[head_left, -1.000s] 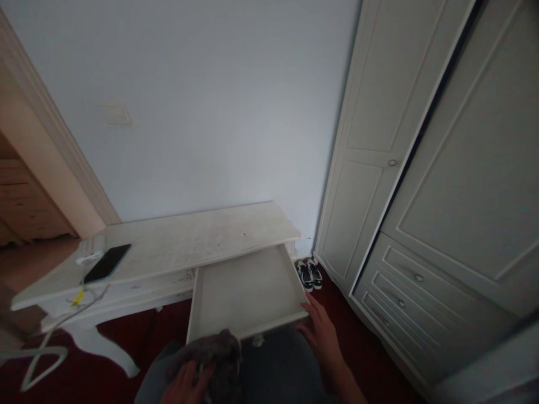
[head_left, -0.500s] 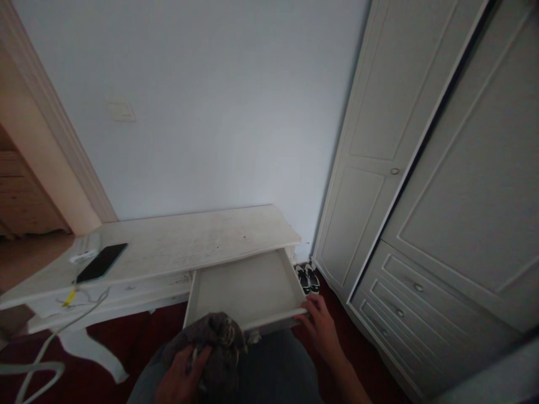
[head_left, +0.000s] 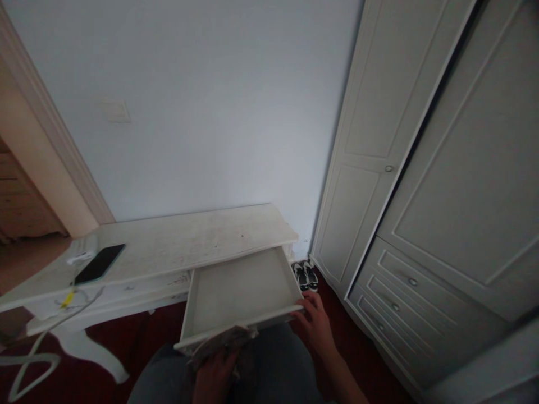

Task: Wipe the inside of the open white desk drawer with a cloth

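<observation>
A pulled-out white drawer (head_left: 242, 292) with a bare inside juts from the white table (head_left: 202, 230) over my lap. My left hand (head_left: 217, 370) is closed on a dark grey-brown cloth (head_left: 229, 339), which lies against the drawer's front panel near its middle and left part. The cloth covers the front knob. At the drawer's front right corner, my right hand (head_left: 311, 317) grips the edge, thumb and fingers on either side of the panel.
On the table's left end lie a black phone (head_left: 100, 264) and a white power strip (head_left: 82, 248). A white cable (head_left: 46, 342) with a yellow tag hangs off the front. Black-and-white sneakers (head_left: 305, 276) stand on the red carpet beside the white wardrobe (head_left: 366, 213).
My left hand has moved the cloth from the drawer's front left corner rightward and down along the front panel. My right hand stays at the front right corner.
</observation>
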{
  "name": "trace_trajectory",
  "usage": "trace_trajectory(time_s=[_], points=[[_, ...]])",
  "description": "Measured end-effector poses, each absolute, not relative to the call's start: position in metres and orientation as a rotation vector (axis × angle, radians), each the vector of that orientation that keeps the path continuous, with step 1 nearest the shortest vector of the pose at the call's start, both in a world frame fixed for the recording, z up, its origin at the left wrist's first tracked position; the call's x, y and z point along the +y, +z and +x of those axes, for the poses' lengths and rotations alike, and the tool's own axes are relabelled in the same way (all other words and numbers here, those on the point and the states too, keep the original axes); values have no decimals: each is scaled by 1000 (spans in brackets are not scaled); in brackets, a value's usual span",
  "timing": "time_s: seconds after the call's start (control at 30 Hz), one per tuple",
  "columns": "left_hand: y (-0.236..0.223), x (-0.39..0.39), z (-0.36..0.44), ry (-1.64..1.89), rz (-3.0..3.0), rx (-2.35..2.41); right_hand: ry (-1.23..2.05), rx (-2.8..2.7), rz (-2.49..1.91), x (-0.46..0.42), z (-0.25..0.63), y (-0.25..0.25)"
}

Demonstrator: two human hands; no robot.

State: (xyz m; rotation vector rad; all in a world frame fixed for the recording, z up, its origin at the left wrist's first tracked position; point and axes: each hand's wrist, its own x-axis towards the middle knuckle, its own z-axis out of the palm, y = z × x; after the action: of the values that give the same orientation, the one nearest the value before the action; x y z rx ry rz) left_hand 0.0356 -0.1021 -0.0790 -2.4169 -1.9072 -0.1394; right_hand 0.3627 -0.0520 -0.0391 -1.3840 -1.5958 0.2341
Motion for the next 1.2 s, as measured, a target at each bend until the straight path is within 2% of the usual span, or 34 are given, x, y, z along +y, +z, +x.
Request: trace_trajectory(time_s=[0.1,0.23,0.33,0.43,0.57,0.7,0.8,0.9,1.03,1.2], points=[[-87,-101,32,-96,-2422,-1890,233,-1597,-1376,-52,363,-38],[-88,-106,10,-370,-2264,-1773,238,-1605,-1385,-52,365,-37],[-70,-101,14,-554,-2211,-1794,240,-1631,-1404,-52,367,-34],[-42,-86,52,-577,-2330,-1753,205,-1673,-1402,-54,368,-31],[-13,-68,130,-413,-2616,-1455,182,-1709,-1384,-58,371,-26],[-11,-60,193,-337,-2814,-1208,203,-1752,-1317,-60,377,-20],[-23,-60,201,-341,-2824,-1247,169,-1782,-1278,-62,381,-18],[-40,-65,163,-322,-2717,-1461,115,-1753,-1300,-62,378,-24],[-64,-86,58,-446,-2380,-1787,62,-1668,-1334,-60,371,-39],[-63,-112,-39,-379,-2197,-2001,43,-1617,-1316,-57,365,-47]])
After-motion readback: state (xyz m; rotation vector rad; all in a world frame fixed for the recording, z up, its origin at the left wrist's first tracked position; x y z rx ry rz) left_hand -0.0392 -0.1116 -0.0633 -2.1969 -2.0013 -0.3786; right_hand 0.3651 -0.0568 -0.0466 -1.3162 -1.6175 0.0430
